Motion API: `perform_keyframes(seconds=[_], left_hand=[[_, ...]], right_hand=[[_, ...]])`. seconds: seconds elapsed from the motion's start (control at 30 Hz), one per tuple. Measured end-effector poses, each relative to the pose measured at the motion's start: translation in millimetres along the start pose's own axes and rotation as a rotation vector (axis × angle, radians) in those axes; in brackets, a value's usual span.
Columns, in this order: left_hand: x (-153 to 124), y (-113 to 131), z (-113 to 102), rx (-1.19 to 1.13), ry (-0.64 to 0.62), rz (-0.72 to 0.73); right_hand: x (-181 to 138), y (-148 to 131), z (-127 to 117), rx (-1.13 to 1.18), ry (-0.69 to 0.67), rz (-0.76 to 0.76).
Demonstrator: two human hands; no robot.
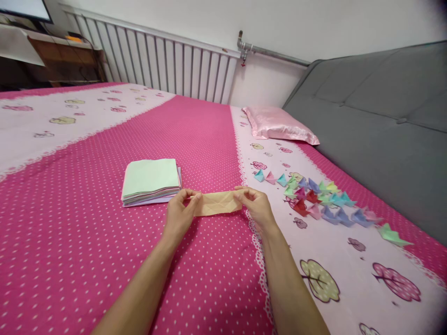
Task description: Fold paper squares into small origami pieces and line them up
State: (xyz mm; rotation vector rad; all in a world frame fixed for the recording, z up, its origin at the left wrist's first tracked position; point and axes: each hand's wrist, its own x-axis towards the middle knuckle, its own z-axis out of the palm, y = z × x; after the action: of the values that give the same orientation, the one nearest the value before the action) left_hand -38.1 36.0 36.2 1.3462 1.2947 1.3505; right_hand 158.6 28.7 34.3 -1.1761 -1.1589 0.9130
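Between my two hands a strip of folded yellow-tan paper (218,203) is held out lengthwise, with crease lines across its face. My left hand (182,209) pinches its left end between thumb and fingers. The right end is pinched the same way by my right hand (256,204). Just beyond my left hand lies a stack of coloured paper sheets (152,179), pale green on top. Several small folded paper boats (314,196) in blue, green, pink, red, purple and yellow stand in rows to the right of my right hand.
Everything rests on a bed with a pink dotted and tree-printed bedspread (115,251). A shiny pink pillow (279,124) lies at the far right, against a grey padded headboard (377,93). A white radiator (157,56) and a pipe run along the wall; a desk (63,58) stands far left.
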Motion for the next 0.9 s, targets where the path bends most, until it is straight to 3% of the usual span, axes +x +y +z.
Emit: perform_keyframes(seconds=[0.27, 0.47, 0.67, 0.9], left_hand=[[-6, 13, 1, -0.346, -0.039, -0.239], [-6, 10, -1, -0.491, -0.287, -0.386], [-7, 5, -1, -0.478, -0.292, -0.387], [-4, 2, -1, -0.493, -0.237, -0.335]], right_hand=[[-6, -9, 6, 0.226, -0.043, 0.131], [-6, -9, 8, 0.22, 0.036, 0.138], [-6, -10, 8, 0.268, 0.017, 0.145], [-9, -13, 6, 0.294, -0.149, 0.192]])
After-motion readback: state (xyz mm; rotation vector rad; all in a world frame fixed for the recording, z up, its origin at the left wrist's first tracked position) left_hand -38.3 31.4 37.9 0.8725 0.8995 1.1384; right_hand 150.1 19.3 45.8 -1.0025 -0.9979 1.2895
